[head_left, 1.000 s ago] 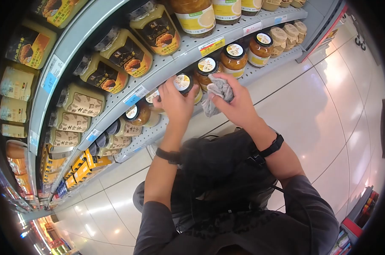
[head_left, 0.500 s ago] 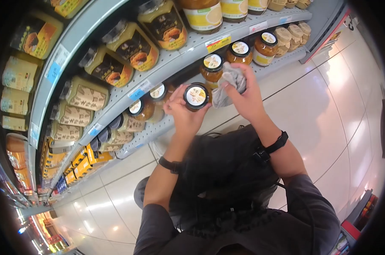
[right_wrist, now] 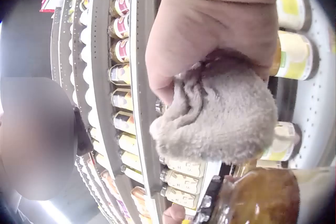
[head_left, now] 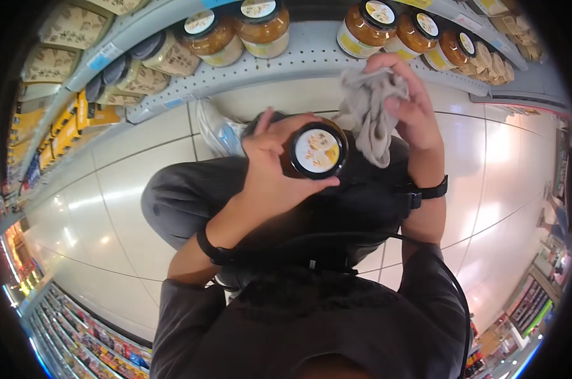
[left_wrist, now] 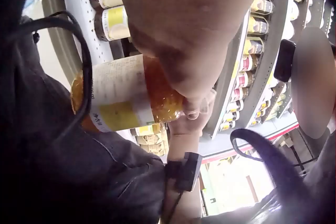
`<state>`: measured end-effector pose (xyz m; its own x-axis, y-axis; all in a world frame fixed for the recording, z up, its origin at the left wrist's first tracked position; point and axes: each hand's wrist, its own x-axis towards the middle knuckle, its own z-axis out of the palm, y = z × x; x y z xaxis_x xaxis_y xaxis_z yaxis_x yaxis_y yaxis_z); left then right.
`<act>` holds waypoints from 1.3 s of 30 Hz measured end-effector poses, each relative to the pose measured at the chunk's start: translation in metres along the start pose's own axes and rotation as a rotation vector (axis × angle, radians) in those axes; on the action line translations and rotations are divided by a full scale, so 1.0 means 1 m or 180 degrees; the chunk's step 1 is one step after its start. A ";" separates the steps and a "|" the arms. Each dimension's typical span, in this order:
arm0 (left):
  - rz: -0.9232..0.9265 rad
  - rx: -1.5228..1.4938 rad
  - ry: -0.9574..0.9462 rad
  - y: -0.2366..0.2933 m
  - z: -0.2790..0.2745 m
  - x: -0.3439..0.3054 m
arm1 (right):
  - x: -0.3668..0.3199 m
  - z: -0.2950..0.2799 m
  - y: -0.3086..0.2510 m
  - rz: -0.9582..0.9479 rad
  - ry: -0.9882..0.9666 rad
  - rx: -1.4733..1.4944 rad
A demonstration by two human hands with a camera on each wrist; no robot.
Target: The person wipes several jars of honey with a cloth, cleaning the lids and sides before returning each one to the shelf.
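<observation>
A glass jar (head_left: pixel 317 150) of amber contents, with a black lid and a round white top label, is gripped by my left hand (head_left: pixel 270 158) above my lap. In the left wrist view the jar (left_wrist: pixel 118 95) shows a white and yellow side label, and the left hand (left_wrist: pixel 189 40) curls round its lid end. My right hand (head_left: pixel 412 104) pinches a crumpled grey cloth (head_left: pixel 375 114) just right of the jar. The right wrist view shows the fuzzy cloth (right_wrist: pixel 220 116) bunched under the right hand (right_wrist: pixel 210 29), with the jar (right_wrist: pixel 262 198) below it.
A perforated grey shelf (head_left: pixel 311 54) runs in front of me. Two amber jars (head_left: pixel 262 28) stand left of a gap, and others (head_left: pixel 367 28) stand to its right. Yellow boxes (head_left: pixel 84 120) sit on the far left. Tiled floor (head_left: pixel 109 215) lies around my bent knee.
My left hand has taken the jar off the shelf and brought it back over my lap. The right hand with the cloth has come along beside it, and the head view has shifted.
</observation>
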<state>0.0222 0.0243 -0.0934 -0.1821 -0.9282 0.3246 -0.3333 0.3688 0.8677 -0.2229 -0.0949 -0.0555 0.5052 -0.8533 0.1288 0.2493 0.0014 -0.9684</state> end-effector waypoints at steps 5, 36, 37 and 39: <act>0.0103 -0.1248 0.0315 -0.022 0.012 -0.001 | 0.004 0.016 -0.009 0.0315 -0.0702 -0.0654; -0.0328 -0.0968 0.0302 -0.031 0.015 0.021 | 0.012 0.041 -0.019 -0.0173 -0.0988 -0.2795; -0.0495 -0.1036 0.0266 -0.028 0.015 0.021 | 0.012 0.044 -0.016 -0.0194 -0.0646 -0.3055; -0.0665 -0.1108 0.0202 -0.026 0.014 0.021 | 0.017 0.054 -0.009 -0.0454 -0.0673 -0.3220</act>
<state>0.0140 -0.0041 -0.1148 -0.0825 -0.9866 0.1410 -0.0223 0.1433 0.9894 -0.1715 -0.0815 -0.0327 0.6842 -0.7024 0.1962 -0.4413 -0.6129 -0.6554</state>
